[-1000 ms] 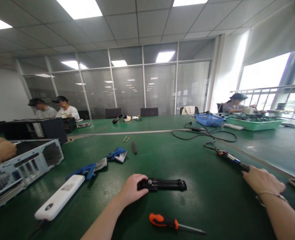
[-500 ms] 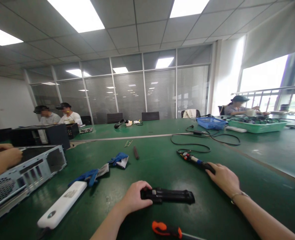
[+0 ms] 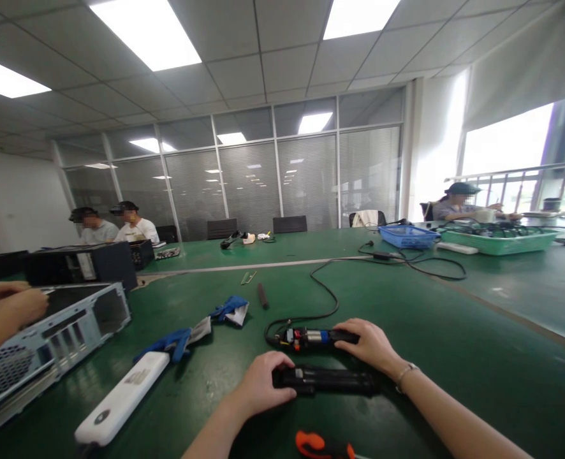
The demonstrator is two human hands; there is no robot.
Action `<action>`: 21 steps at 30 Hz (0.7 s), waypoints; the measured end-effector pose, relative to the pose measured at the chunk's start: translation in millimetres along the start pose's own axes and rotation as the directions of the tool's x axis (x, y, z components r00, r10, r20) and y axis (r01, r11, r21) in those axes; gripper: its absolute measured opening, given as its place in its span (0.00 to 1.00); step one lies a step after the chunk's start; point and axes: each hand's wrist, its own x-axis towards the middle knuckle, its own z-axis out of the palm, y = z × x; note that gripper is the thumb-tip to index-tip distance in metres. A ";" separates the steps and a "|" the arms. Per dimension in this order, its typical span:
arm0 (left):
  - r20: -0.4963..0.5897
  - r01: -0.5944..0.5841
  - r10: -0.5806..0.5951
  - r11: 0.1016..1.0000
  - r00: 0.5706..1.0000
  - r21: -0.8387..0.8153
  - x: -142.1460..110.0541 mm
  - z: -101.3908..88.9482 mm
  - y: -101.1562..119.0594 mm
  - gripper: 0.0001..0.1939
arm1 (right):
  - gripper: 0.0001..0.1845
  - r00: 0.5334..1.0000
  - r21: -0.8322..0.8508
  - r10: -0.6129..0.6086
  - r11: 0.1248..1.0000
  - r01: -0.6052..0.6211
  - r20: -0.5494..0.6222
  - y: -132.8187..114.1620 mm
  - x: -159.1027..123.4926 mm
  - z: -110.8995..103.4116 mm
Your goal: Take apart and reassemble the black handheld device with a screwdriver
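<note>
My left hand (image 3: 267, 382) is closed round the left end of a black plastic tool housing (image 3: 335, 380) that lies lengthwise on the green table (image 3: 234, 389). Just beyond the housing, my right hand (image 3: 371, 344) grips the black end of a corded electric tool (image 3: 314, 336). Its casing is off at the left part, so a silver motor, a blue ring and coloured wires show. A black cord (image 3: 333, 290) runs from its left end. Nearer to me is a screwdriver (image 3: 318, 444) with an orange and black handle, cut off by the frame's bottom.
On the left are a white power strip (image 3: 124, 398), blue-grey gloves (image 3: 182, 338) and a metal computer case (image 3: 86, 331) with a co-worker's hands (image 3: 12, 305) over it. A brown stick (image 3: 262, 296) lies ahead. Blue (image 3: 409, 237) and green (image 3: 502, 242) baskets stand at the back right.
My right hand has brought the corded tool left and nearer, close behind the housing, and the cord has shifted with it. My left hand stays on the housing.
</note>
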 end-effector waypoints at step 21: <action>0.010 -0.015 0.015 0.999 1.000 0.032 -2.4 -2.4 5.3 0.21 | 0.26 0.997 0.235 0.072 0.969 -0.076 0.024 11.2 -14.5 -6.8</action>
